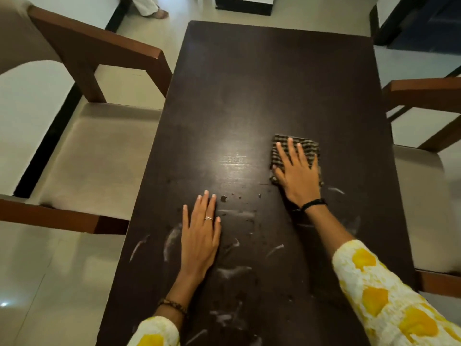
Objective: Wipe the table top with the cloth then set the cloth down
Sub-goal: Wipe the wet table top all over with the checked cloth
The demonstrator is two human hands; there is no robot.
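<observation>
Nearest the camera, two sleeves with a white and yellow pattern, the left sleeve (pixel 156 332) and the right sleeve (pixel 389 298), reached in over the near edge of a dark brown table top (pixel 262 78). The near part of that surface carried pale wet smears (pixel 232 272), curved and scattered from the left edge across to the right.

The left hand (pixel 200 237) lay flat on the table top, left of its middle, fingers straight and close together, grasping nothing. A ring (pixel 208 218) sat on one finger and a beaded bracelet (pixel 173 304) circled the wrist. Just beyond its fingertips, a few water droplets (pixel 224 198) stood on the wood.

Farther on and toward the right edge, the right hand (pixel 296 171) pressed down on a folded checked cloth (pixel 308 146), fingers spread and straight across it, not curled round it. The cloth lay flat on the table top, about midway along its length, its far part showing beyond the fingertips. A black band (pixel 313 203) ringed the right wrist.

Wooden armchairs with pale cushions stood on both sides, the left armchair (pixel 82 156) and the right armchair (pixel 424 176) close against the table's long edges. Beyond the far edge, on the pale tiled floor (pixel 179 23), a bare foot (pixel 159 13) showed below light trousers.
</observation>
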